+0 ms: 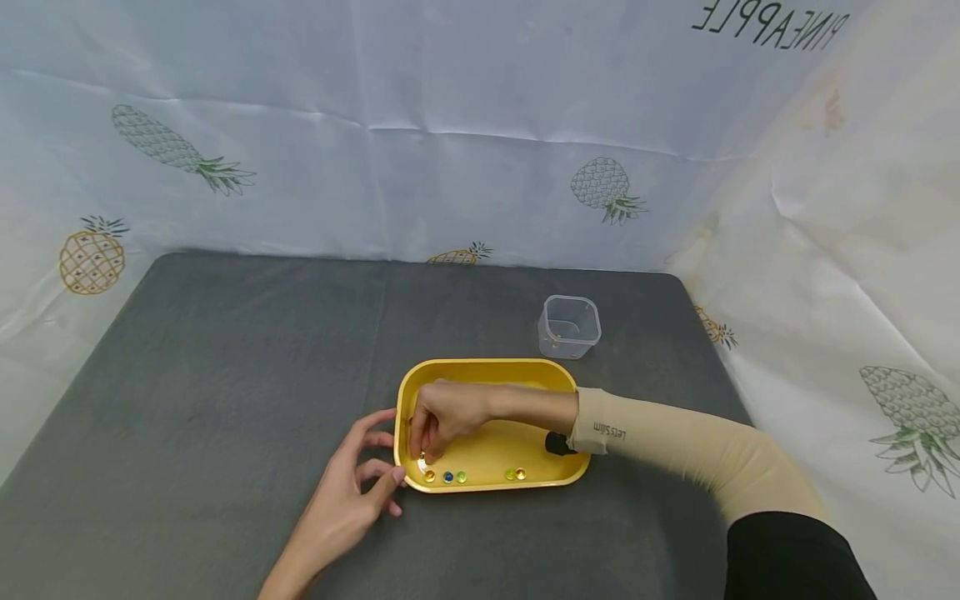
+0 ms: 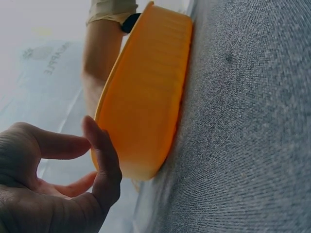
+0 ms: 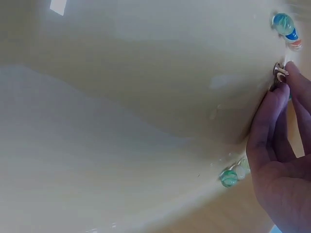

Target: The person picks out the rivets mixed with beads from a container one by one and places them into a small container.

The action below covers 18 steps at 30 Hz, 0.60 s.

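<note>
In the head view my right hand (image 1: 448,417) reaches down into the left end of a yellow tray (image 1: 491,364). The right wrist view has that hand's thumb and fingertips pinching a small shiny metallic piece (image 3: 280,73), ring-like but too small to tell its kind. Glass marbles lie near it along the tray's wall: a blue-swirled marble (image 3: 283,23) and a green-swirled marble (image 3: 229,178). My left hand (image 1: 352,492) touches the tray's left end with loosely bent fingers, its thumb by the near corner; the left wrist view puts these fingers beside the orange-looking tray wall (image 2: 146,92).
Along the tray's near side sit a blue marble (image 1: 447,477), an amber marble (image 1: 429,476) and a yellow-green marble (image 1: 510,474). Behind the tray stands a clear plastic container (image 1: 570,327) with small gold bits inside. A grey cloth (image 1: 247,400) covers the table; pineapple-print curtains (image 1: 450,192) surround it.
</note>
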### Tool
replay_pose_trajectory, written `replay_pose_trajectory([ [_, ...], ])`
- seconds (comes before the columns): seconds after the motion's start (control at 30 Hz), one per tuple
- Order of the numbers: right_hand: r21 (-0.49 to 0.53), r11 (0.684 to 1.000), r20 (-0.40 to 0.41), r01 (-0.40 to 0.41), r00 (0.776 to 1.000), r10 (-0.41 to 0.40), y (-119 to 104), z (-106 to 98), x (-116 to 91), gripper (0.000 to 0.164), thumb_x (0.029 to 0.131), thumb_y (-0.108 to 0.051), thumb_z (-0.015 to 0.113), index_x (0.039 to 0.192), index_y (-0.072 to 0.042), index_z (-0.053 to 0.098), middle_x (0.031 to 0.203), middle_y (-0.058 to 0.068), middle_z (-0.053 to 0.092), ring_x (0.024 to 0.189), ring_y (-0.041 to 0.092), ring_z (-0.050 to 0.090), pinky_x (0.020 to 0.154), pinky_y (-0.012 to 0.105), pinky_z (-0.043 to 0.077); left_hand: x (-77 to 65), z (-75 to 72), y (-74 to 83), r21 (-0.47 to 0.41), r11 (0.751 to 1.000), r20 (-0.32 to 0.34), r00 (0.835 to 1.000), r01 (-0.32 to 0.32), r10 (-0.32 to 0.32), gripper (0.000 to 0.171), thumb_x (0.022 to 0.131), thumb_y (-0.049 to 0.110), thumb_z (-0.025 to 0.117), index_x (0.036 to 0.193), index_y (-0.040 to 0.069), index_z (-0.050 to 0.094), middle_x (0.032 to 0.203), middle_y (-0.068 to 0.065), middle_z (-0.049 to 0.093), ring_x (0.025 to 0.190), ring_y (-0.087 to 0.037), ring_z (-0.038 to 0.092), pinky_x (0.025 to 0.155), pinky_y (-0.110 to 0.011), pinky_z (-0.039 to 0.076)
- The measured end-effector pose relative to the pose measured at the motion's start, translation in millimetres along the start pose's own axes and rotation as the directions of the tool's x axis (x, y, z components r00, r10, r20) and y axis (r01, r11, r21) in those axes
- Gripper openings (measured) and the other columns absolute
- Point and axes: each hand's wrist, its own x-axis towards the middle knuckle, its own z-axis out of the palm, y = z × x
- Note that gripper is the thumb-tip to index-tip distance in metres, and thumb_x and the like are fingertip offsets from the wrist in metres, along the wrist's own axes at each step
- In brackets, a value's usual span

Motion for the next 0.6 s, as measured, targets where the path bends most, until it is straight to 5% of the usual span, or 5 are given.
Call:
replay_pose_trajectory([
  [0.6,-0.091,0.994,-0.016,0.052,0.998,-0.054,-2.5,1.9,1.1,0.004,0.081,-0.015,0.078,0.085,-0.014,0.078,0.075,-0.006,0.073,0.063,-0.008,0.060,0.063,0.011,0.054,-0.6,-0.6,0.9,-0.011,1.000,0.006,1.000,0.025,-0.024,0.069,0.089,-0.002,0.063,0.143,0.029,0.033,0.124,-0.017,0.043,0.082,-0.031,0.066,0.056,-0.038,0.059],
])
